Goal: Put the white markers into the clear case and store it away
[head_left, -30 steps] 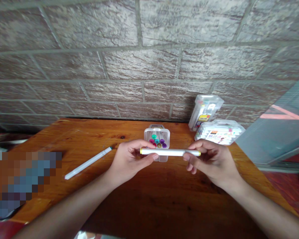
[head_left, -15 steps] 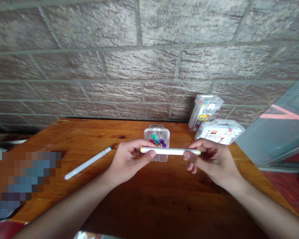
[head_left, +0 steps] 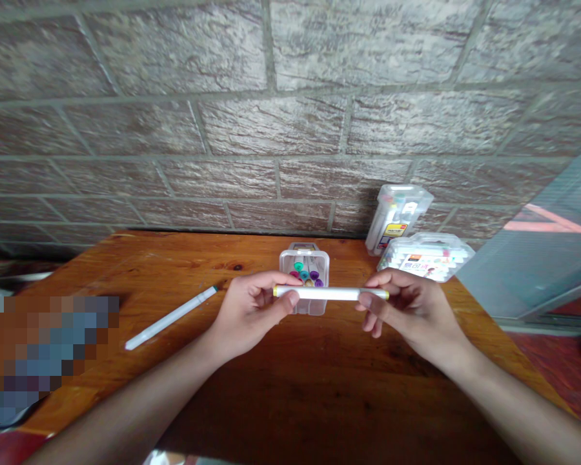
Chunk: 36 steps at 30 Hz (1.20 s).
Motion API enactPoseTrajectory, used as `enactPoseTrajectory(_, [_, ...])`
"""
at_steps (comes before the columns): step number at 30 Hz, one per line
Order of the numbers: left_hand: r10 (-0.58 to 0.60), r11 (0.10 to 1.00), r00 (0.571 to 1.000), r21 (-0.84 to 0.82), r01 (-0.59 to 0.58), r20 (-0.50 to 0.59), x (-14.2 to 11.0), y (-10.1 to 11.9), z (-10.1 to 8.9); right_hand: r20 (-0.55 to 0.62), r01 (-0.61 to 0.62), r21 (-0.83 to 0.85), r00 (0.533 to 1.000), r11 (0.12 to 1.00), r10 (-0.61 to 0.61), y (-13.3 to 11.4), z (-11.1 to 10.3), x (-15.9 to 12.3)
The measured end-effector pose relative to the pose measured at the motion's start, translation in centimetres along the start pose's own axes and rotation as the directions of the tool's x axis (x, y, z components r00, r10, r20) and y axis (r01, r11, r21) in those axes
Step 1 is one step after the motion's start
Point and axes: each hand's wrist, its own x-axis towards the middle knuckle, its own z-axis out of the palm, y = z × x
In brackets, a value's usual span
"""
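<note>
A white marker (head_left: pixel 328 294) with yellow ends is held level between both hands. My left hand (head_left: pixel 252 300) pinches its left end between thumb and fingers. Its right end is pinched by my right hand (head_left: pixel 409 303), whose lower fingers curl beneath. Just behind the marker lies an opened clear plastic case (head_left: pixel 314 307), with several markers (head_left: pixel 306 274) inside showing green, purple, red and tan ends. The held marker hides part of this case. To the left of my left hand, another white marker (head_left: pixel 172 318) with a dark green tip rests slantwise on the wooden table (head_left: pixel 290 381).
At the back right, a tall clear case (head_left: pixel 397 216) of markers stands against the brick wall (head_left: pixel 232 123). In front of it sits a wider clear case (head_left: pixel 426 259) with a handle. A pixelated patch (head_left: pixel 43 361) covers the left side. Something pale (head_left: pixel 167 457) shows at the near edge.
Almost nothing differs. Both hands keep their pinch on the marker, with only a very slight shift of the thumbs.
</note>
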Motion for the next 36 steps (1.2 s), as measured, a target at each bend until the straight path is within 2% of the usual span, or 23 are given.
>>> enactPoseTrajectory(8, [-0.112,0.992,0.993,-0.048,0.114,0.043,-0.1,-0.5,-0.6,0.012,-0.046,0.037,0.999,0.998,0.045,-0.9,0.1,0.2])
enactPoseTrajectory(12, [-0.101,0.992,0.994,-0.075,0.103,0.041,-0.1,-0.6,-1.0,0.006,-0.036,0.072,0.999,0.997,0.036,-0.4,-0.3,0.4])
enactPoseTrajectory(20, [-0.068,0.962,0.996,-0.261,0.079,0.051,0.2,-0.9,-1.1,0.002,-0.059,0.142,0.998,0.988,0.059,-0.7,-0.6,0.4])
enactPoseTrajectory(29, [-0.086,0.965,0.995,-0.252,0.070,-0.054,0.5,-0.7,-1.1,-0.035,-0.086,0.208,0.995,0.974,0.095,-1.2,-0.4,0.4])
enactPoseTrajectory(36, [-0.111,0.939,0.993,-0.331,0.089,-0.049,0.6,-0.6,-1.1,-0.005,-0.099,0.271,0.995,0.957,0.104,-1.4,-0.3,0.4])
